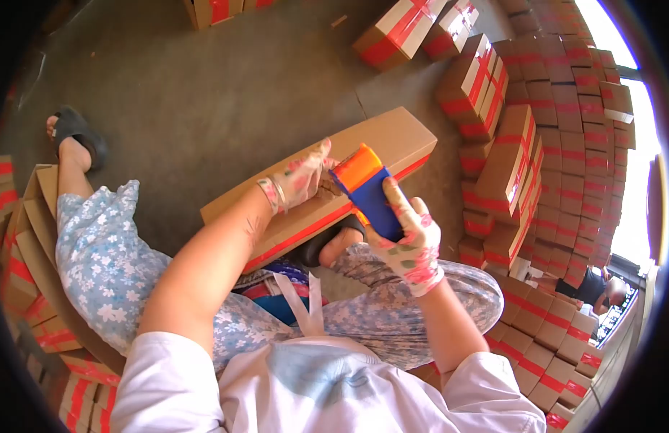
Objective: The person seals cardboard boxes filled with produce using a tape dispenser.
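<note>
A blue and orange tape dispenser [378, 206] is gripped in my gloved right hand [410, 242], its orange end tilted up and to the left. My gloved left hand [302, 177] is beside that orange end, over the box, with its fingers apart; some fingertips are hidden behind the dispenser. Below both hands lies a long brown cardboard box [378, 137] set diagonally, with red tape [276, 249] along its near side. Both gloves have a floral print.
Taped boxes [471, 86] stand at the right, before a tall wall of stacked cartons [565, 144]. More cartons [20, 267] are close on my left. My sandalled foot [78, 137] rests on the concrete floor [175, 94]. Another person [587, 289] is at the far right.
</note>
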